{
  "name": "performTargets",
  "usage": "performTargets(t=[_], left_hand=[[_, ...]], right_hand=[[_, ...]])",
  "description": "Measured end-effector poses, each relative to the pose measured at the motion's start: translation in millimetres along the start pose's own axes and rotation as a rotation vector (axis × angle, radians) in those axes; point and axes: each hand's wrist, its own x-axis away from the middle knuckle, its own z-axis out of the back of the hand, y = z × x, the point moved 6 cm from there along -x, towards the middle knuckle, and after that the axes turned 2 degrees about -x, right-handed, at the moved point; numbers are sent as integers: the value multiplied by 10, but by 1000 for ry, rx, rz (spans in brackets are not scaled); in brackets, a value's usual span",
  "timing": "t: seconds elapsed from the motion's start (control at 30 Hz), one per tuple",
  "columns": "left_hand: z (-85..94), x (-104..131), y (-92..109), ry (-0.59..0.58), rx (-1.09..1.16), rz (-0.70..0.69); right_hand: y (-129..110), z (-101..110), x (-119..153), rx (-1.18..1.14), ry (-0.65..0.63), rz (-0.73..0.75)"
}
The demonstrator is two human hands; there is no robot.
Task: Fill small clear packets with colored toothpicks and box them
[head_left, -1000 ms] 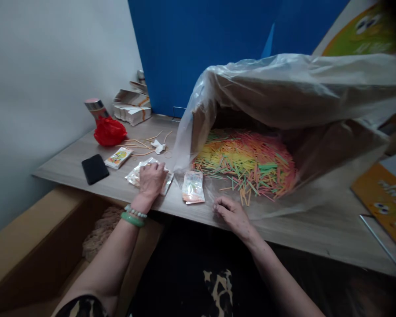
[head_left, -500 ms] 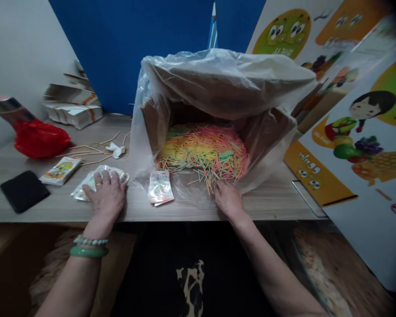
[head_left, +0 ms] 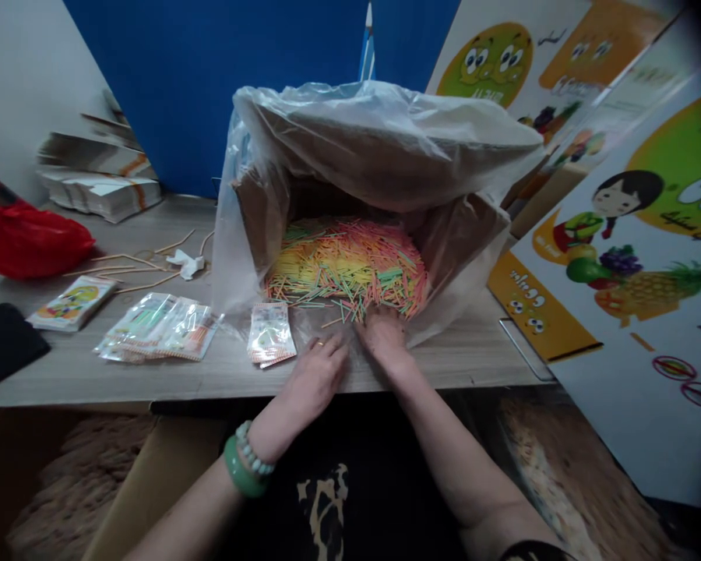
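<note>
My right hand [head_left: 384, 339] rests palm down at the front edge of a heap of thin pastel candy-like sticks [head_left: 350, 257]; its fingers lie against the nearest sticks and the tips are partly hidden. Beside it, my left hand [head_left: 321, 374] reaches over the clear plastic liner [head_left: 309, 319], fingers extended and nothing visible in them. The heap spills from an open cardboard box [head_left: 269, 218] tipped on its side. Left of my left hand lies a small stack of printed clear sachets [head_left: 270, 335]. Farther left are filled sachets [head_left: 157, 327] holding green and orange sticks.
A pack of printed cards or small boxes [head_left: 73, 302], a dark flat object [head_left: 5, 343] and a red plastic bag [head_left: 32, 240] occupy the left side. Behind them are bundled flat cartons [head_left: 96, 183], brown strips [head_left: 132, 269] and crumpled white paper [head_left: 185, 265]. Large printed cartons [head_left: 619, 257] stand right.
My left hand has left the filled sachets and moved right, close to my right hand. My right hand has shifted slightly forward into the sticks. The view has turned a little to the right.
</note>
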Motion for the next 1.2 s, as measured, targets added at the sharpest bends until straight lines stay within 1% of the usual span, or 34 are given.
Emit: performTargets(t=[0.07, 0.13, 0.2, 0.3, 0.37, 0.43, 0.5, 0.63, 0.73, 0.83, 0.93, 1.1, 1.2], left_hand=[[-125, -123, 43, -84, -16, 11], [-205, -200, 3, -122, -58, 72], [-259, -231, -50, -116, -93, 115], [-326, -225, -83, -91, -117, 108], [-349, -210, -87, -70, -121, 94], [-348, -198, -91, -49, -120, 97], [-338, -193, -93, -32, -118, 104], [-345, -195, -92, -34, -84, 98], [-354, -198, -95, -38, -56, 94], [-345, -196, -97, -46, -52, 108], [-320, -186, -88, -49, -36, 112], [-283, -164, -86, -20, -3, 105], [-279, -161, -86, -33, 12, 102]], right_hand=[[1, -50, -60, 17, -40, 28], [7, -79, -106, 20, -69, 57], [20, -83, -134, 24, -88, 87], [32, -23, -158, 39, -63, 119], [-1, 34, -179, 25, -23, 136], [-83, 61, -210, -2, -2, 161], [-171, 43, -249, -19, -4, 154], [-262, -34, -302, -28, -3, 60], [-309, -64, -326, -27, -7, 77], [-320, -77, -354, -17, -64, 130], [-297, -54, -340, -11, -104, 240], [-183, -2, -201, -20, -165, 429], [-184, 21, -132, -32, -178, 519]])
